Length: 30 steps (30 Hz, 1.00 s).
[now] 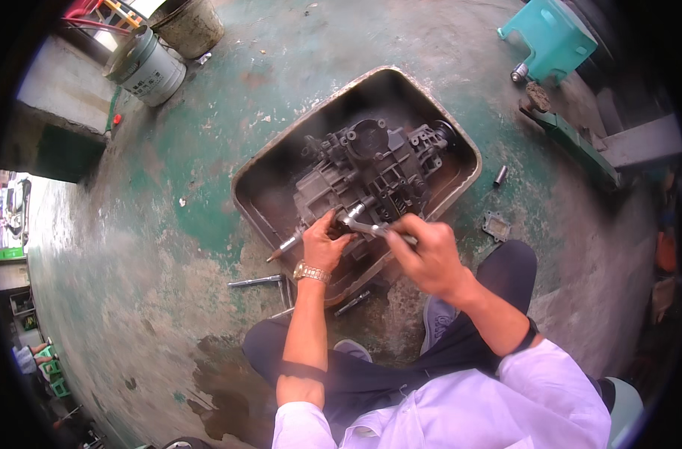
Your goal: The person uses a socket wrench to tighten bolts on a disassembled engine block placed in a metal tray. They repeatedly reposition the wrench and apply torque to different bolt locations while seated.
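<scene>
A grey metal gearbox, greasy and full of ribs and openings, lies in a shallow metal tray. My right hand is closed around a shiny wrench, whose head reaches the near side of the gearbox. On the left of that head, my left hand has thumb and fingers curled in against the housing. What they grip is hidden. A bright metal cylinder stands just beyond the wrench head. Left of my left hand, a shiny shaft with a brownish tip crosses the tray's rim.
A ratchet handle and another metal tool lie before the tray. Right of it are a metal sleeve and a flat bracket. Buckets stand far left, a teal stool far right, near a green steel beam.
</scene>
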Available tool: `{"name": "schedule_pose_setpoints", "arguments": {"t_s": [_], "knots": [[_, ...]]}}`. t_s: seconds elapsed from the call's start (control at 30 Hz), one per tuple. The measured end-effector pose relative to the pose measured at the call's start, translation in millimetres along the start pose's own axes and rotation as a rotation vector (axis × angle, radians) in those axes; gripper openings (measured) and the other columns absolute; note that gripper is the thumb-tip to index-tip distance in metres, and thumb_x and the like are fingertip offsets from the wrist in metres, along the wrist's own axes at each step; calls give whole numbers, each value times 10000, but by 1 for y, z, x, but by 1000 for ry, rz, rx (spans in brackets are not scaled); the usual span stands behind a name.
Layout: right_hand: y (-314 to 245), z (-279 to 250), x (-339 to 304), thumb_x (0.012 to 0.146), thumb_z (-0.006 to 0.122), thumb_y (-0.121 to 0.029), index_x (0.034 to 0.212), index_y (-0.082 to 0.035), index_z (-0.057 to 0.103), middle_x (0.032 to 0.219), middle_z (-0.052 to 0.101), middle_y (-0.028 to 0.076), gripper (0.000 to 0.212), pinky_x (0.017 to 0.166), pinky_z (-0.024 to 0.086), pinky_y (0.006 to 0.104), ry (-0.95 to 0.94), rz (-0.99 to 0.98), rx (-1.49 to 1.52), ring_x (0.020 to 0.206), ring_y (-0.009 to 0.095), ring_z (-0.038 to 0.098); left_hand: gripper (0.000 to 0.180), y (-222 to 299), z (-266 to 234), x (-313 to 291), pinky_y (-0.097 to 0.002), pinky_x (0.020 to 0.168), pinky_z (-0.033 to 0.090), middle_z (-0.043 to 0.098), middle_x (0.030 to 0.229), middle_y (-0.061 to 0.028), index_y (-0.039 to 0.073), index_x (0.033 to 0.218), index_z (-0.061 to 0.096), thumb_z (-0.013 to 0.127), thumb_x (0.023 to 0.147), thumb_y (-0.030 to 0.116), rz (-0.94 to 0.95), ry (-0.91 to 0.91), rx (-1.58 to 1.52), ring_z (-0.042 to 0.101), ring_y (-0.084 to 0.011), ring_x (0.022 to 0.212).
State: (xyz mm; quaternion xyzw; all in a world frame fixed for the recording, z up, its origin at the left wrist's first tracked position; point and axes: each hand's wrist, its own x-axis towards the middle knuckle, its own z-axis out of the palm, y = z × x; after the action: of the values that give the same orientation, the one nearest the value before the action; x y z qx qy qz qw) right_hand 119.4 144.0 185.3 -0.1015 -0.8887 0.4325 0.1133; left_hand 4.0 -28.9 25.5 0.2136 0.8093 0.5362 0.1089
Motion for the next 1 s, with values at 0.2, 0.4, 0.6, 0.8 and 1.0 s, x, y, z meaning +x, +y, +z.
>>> {"name": "schedule_pose_setpoints", "arguments": {"t_s": [0.2,0.4,0.6,0.8,1.0], "knots": [[73,41,-131,939,606,-87,1041,35,600,778,684,90,160,550,467,272,-110,744,157,614,77,588,652,4,-4,-2,-330,797,561,711,1048,-162,0,1221,624,813,598,40,-36,-43,83,705,-242,899],[134,136,-123,894,610,-291,1094,-36,643,1094,673,207,326,875,484,502,-487,856,-117,1053,402,622,670,1,-3,-1,-338,848,550,699,1088,-169,3,1241,612,805,599,14,-63,-66,147,694,-251,947],[139,163,-98,893,603,-327,1086,-36,652,1126,662,216,353,909,483,491,-574,941,-83,1077,400,616,707,-8,-2,-1,-327,743,553,668,992,-148,-7,1261,595,838,598,-14,118,-42,185,668,-244,848],[99,81,-104,905,603,-319,1133,-15,623,1071,674,227,380,902,483,495,-667,877,13,1046,398,627,620,-12,-5,0,-303,831,548,723,1039,-112,30,1262,629,794,666,-9,-15,-84,64,688,-184,906],[11,4,-75,896,630,-137,1104,26,629,728,667,139,264,613,493,342,-233,448,194,639,201,658,502,-10,-10,4,-257,774,545,734,1004,-44,6,1245,647,768,757,4,-275,-116,-248,650,-80,840]]}}
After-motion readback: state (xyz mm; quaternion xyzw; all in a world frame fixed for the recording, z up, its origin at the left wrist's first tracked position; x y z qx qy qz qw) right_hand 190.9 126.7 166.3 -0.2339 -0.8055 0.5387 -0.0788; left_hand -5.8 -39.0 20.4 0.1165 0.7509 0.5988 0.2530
